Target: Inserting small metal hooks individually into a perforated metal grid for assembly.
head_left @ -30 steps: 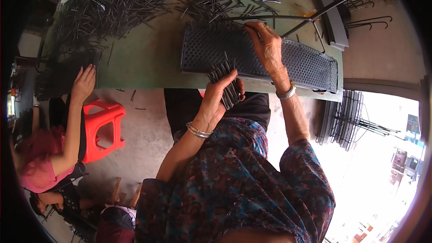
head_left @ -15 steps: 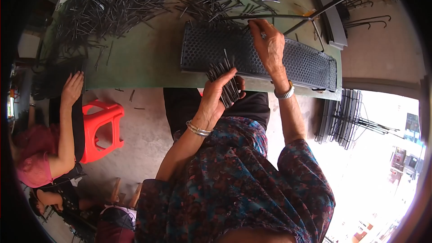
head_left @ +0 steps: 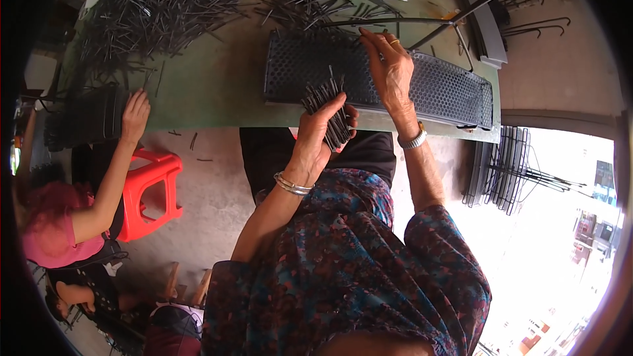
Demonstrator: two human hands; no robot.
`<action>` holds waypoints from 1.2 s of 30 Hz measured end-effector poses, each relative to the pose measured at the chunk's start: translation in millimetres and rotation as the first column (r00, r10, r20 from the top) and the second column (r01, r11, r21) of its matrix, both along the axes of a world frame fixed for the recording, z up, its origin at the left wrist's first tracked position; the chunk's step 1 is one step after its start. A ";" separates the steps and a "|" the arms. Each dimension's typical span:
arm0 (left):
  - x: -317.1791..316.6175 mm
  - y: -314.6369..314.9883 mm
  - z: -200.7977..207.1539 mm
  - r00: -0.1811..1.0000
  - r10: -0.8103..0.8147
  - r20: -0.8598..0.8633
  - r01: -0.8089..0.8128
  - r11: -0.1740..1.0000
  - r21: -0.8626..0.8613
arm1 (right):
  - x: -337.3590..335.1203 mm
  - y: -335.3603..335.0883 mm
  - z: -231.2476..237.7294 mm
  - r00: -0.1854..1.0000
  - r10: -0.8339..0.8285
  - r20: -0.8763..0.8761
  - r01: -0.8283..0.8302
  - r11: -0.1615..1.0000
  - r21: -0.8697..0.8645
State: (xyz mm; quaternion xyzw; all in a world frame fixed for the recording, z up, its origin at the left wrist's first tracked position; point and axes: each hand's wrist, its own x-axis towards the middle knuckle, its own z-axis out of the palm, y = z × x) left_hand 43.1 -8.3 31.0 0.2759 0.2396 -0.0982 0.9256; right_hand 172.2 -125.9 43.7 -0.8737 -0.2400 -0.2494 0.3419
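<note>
My left hand [head_left: 310,138] is closed around a bundle of thin black sticks [head_left: 335,122], their ends fanned out above the thumb. Just beyond it on the table lies a long black panel with a honeycomb of round holes [head_left: 448,92], its near edge close to the bundle. Over the panel's middle is my right hand [head_left: 393,74], thumb and forefinger pinched together near the far edge. Whatever sits between those fingertips is too small to make out. The green table [head_left: 198,102] carries a large heap of loose black sticks [head_left: 198,0] at the back.
A black metal rod frame [head_left: 455,23] reaches over the panel from the right. At left, a co-worker's hand [head_left: 135,115] touches another dark piece [head_left: 92,115]. A red plastic stool [head_left: 155,191] stands below the table edge. Black wire racks [head_left: 511,168] lean at the right.
My right hand has shifted slightly left over the panel, still pinched. The bundle stays in my left hand. The co-worker's hand has moved right along the table's edge.
</note>
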 end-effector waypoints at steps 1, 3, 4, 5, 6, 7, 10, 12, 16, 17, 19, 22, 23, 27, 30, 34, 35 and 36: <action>0.3 0.3 -0.3 1.000 -0.001 0.001 0.001 1.000 0.001 | 0.4 -0.5 -0.9 1.000 -0.001 0.001 0.001 1.000 0.001; 1.1 1.2 -0.2 0.999 -0.047 -0.022 0.047 0.999 0.001 | 1.2 -1.7 -2.1 1.000 0.003 -0.011 -0.003 1.000 0.004; 0.5 0.9 0.7 0.999 -0.049 -0.022 0.049 0.999 0.002 | 0.9 -2.1 -2.6 1.000 0.001 -0.011 -0.001 1.000 0.005; 0.3 0.8 3.4 0.999 -0.043 -0.029 0.043 0.999 0.008 | 1.0 -2.3 -3.3 1.000 0.009 -0.027 -0.009 1.000 0.012; 0.4 0.7 4.8 0.999 -0.037 -0.036 0.037 0.999 0.014 | 1.2 -2.3 -3.7 0.999 0.017 -0.043 -0.016 1.000 0.018; 1.1 0.9 3.6 0.999 -0.038 -0.035 0.039 0.999 0.015 | 1.1 -2.2 -3.1 0.999 0.016 -0.042 -0.015 1.000 0.020; 0.6 1.4 1.5 0.999 -0.040 -0.027 0.040 0.999 -0.010 | -2.5 -0.7 0.7 0.989 -0.004 -0.148 0.009 0.999 0.037; 0.4 0.8 4.4 0.999 -0.033 -0.043 0.034 0.999 0.013 | -3.6 0.8 2.4 0.991 -0.027 -0.131 0.030 0.999 0.025; 0.7 -0.5 1.6 0.997 -0.035 -0.065 0.033 0.999 -0.024 | 1.7 3.4 5.3 0.999 0.003 -0.032 -0.001 0.999 0.041; 1.1 -1.0 1.2 0.997 -0.039 -0.064 0.039 0.999 -0.007 | 5.0 3.9 4.5 1.000 0.020 -0.013 -0.020 0.999 0.027; 1.5 -1.3 0.4 0.997 -0.043 -0.063 0.044 0.999 0.009 | 7.4 4.8 4.3 0.999 0.038 0.005 -0.038 0.999 0.012; 1.9 -0.5 -0.1 0.998 -0.035 -0.058 0.033 0.999 -0.040 | 9.4 6.9 6.4 0.999 -0.004 0.033 0.004 1.000 0.001; 1.8 0.8 0.8 0.999 -0.035 -0.035 0.034 0.999 -0.026 | 9.5 7.3 6.9 0.999 -0.006 0.042 0.006 1.000 -0.003; 2.6 1.9 -0.3 0.999 -0.028 -0.027 0.027 1.000 -0.012 | 12.1 3.4 0.4 1.000 -0.020 0.019 0.022 0.995 -0.099; 4.2 1.9 2.0 0.999 -0.022 -0.048 0.023 0.999 0.024 | 7.7 0.8 -1.9 0.993 -0.063 -0.099 0.052 0.992 -0.111; 5.2 2.5 7.6 0.998 0.030 -0.062 -0.029 1.000 0.007 | -12.1 -3.3 17.9 0.991 -0.086 -0.102 0.089 0.996 0.021; 5.5 2.6 10.0 0.997 0.024 -0.067 -0.023 1.000 0.020 | -20.0 -7.2 26.5 0.932 0.065 -0.356 -0.031 0.994 0.100; 5.9 2.5 11.4 0.997 0.019 -0.072 -0.017 0.999 0.034 | -25.0 -11.0 31.4 0.791 0.223 -0.569 -0.124 0.970 0.208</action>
